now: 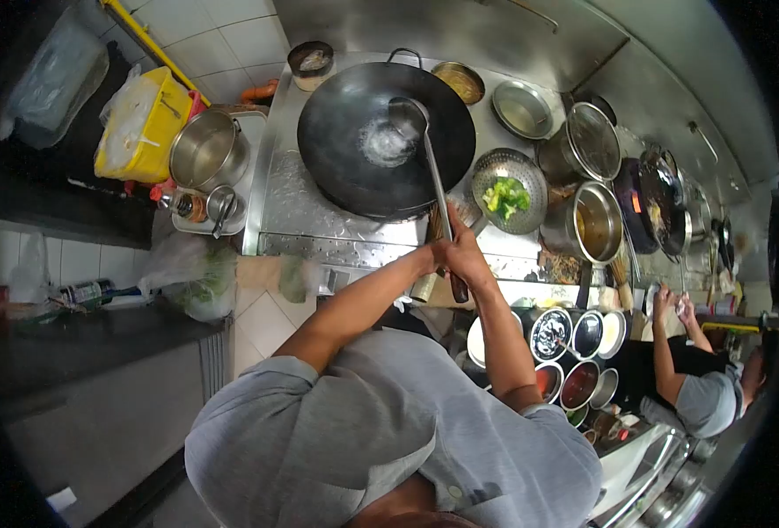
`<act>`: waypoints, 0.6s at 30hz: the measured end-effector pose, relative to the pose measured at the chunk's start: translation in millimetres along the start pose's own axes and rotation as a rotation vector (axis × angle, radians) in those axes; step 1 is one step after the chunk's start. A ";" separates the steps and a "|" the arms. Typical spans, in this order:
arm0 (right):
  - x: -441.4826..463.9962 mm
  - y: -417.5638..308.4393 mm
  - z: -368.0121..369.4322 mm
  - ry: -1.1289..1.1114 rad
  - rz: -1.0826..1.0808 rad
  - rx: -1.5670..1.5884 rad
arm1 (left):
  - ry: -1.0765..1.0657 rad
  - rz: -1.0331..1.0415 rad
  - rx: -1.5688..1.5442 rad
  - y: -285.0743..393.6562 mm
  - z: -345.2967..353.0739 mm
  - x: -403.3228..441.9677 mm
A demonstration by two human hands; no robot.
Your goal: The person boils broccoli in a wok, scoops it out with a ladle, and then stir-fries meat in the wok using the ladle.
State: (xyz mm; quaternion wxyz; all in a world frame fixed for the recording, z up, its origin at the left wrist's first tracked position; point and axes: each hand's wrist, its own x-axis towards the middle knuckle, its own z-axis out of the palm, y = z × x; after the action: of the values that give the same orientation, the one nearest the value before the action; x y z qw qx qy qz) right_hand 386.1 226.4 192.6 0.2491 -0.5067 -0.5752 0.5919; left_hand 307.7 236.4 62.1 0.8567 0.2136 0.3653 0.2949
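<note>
A long-handled metal ladle [436,172] reaches from my hands into a large black wok [336,158]. Its bowl rests over the steaming, bubbling liquid [387,143] at the wok's middle. My right hand [467,255] is closed round the ladle's handle, whose dark end sticks out below. My left hand [438,257] is right against the right hand at the handle; its fingers are mostly hidden. Just right of the wok, a perforated strainer [486,167] holds green vegetables [505,197].
Metal pots [614,211] and a shallow pan [522,110] stand at the right, above bowls of sauces [580,385]. At the left are a steel pot [209,151] and a yellow basket [153,132]. Another person [710,396] works at far right.
</note>
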 end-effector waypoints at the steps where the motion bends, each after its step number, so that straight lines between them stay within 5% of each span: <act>1: 1.8 -7.5 1.6 -0.011 -0.002 -0.004 | -0.012 0.011 0.009 3.1 2.1 -8.8; 7: -6.3 -40.8 4.2 -0.211 0.265 0.265 | -0.058 0.040 0.103 12.8 7.8 -79.8; 9: -0.6 -39.6 14.7 -0.203 0.267 0.257 | 0.062 -0.038 0.222 21.2 15.0 -102.1; 13: 23.4 -47.2 41.3 -0.011 0.216 0.157 | -0.139 -0.021 0.278 17.1 1.8 -109.9; 18: -4.7 -59.5 27.8 -0.176 0.352 0.421 | -0.002 -0.052 0.393 36.6 11.4 -134.8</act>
State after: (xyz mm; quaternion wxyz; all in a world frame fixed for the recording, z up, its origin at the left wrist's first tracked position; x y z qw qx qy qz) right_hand 346.1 223.1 244.7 0.1915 -0.4825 -0.3622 0.7741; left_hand 228.1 172.4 158.0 0.8061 0.3677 0.4206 0.1955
